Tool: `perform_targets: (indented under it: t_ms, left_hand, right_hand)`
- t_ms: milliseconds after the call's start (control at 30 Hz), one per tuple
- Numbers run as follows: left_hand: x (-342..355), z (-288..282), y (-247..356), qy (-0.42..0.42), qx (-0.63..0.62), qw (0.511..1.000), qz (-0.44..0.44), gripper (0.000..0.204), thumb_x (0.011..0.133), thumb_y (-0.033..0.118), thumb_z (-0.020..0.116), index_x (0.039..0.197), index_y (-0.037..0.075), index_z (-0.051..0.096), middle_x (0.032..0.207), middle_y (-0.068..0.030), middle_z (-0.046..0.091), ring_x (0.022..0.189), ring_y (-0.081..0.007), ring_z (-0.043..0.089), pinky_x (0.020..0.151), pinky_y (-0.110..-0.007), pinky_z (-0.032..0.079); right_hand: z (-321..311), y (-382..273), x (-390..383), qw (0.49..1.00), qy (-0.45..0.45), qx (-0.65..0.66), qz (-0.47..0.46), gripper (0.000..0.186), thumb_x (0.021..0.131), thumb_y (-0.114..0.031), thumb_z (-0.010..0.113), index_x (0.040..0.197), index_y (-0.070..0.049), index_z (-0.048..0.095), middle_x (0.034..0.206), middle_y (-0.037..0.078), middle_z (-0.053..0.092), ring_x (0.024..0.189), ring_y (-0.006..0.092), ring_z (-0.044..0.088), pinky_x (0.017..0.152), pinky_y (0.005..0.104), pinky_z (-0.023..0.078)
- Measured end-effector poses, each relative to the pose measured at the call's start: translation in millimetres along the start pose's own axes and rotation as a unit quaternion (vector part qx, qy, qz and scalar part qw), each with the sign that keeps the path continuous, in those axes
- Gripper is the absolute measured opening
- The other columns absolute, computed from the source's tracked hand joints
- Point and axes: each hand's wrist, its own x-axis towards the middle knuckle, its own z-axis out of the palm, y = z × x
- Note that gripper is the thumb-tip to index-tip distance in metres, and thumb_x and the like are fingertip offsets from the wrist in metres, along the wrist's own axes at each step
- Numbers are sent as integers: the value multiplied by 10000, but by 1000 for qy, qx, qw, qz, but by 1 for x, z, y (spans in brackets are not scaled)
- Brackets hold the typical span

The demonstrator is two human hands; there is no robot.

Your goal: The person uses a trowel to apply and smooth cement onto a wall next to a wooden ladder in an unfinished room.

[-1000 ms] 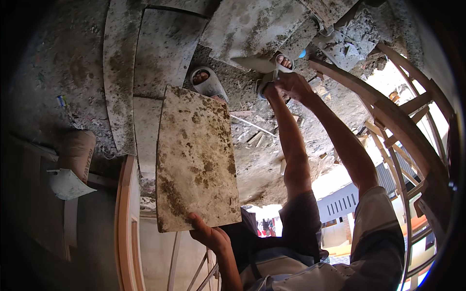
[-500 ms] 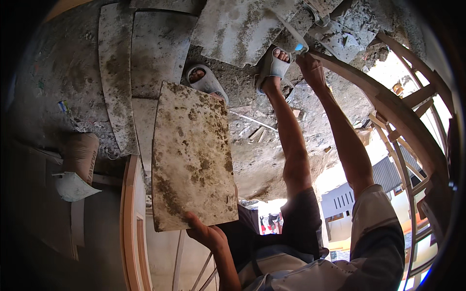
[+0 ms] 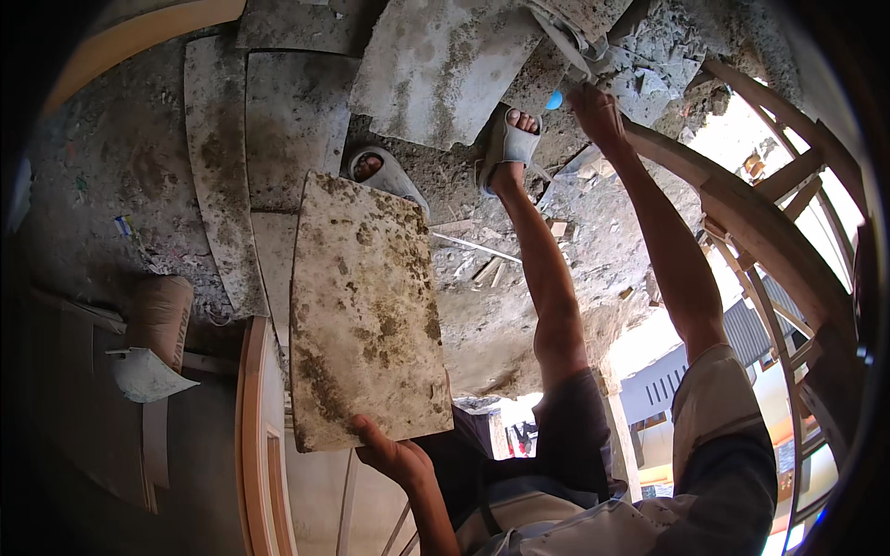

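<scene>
Stained board [image 3: 366, 306] sits in front of the person's body, pale with dark mottled blotches and a curved left edge, its lower edge pinched in the left hand [image 3: 397, 456], thumb flat on its face. At the left, a brown sack [image 3: 159, 320] stands near a pale curved piece [image 3: 153, 378]; its contents cannot be seen. The right hand [image 3: 596, 113] is curled around the end of a pale tool [image 3: 562, 44]. A second ago, that hand was beside the right sandal [image 3: 519, 146]; now it is farther out, near a blue spot [image 3: 554, 99].
</scene>
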Motion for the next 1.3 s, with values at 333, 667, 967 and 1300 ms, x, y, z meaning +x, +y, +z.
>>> perform_targets:
  t_ms: [333,667,967,1300]
  left_hand:
    - [1,-13,5,3,16,999,-30,761,1006,459,669,1472,-84,411,1451,-198,536,1291,-282,584,1089,-423,510]
    - [24,-31,-3,-36,176,983,-40,393,1006,316,676,1077,-67,616,1030,-98,647,943,-188,576,892,-361,477]
    - [37,-33,-1,-103,126,986,-32,417,992,256,702,1213,-92,639,1180,-155,706,1044,-231,658,940,-382,513]
    - [68,-26,-29,-154,-2,988,-31,316,1012,138,701,1240,-77,661,1155,-129,739,1015,-139,649,902,-312,520]
  right_hand:
    - [37,-98,-37,997,-49,42,-37,272,998,-284,664,924,-33,590,717,234,637,660,452,653,530,522,474]
    - [109,-289,-85,956,-209,169,-116,283,1027,-246,642,1078,-9,497,747,188,635,634,422,644,565,497,474]
    - [157,-479,16,937,126,288,-151,236,1065,-187,556,1132,-39,385,822,149,588,599,247,625,539,419,506]
    - [221,-483,78,971,-106,-83,-198,336,941,-245,658,1203,-35,650,1094,179,627,1090,342,588,876,498,541]
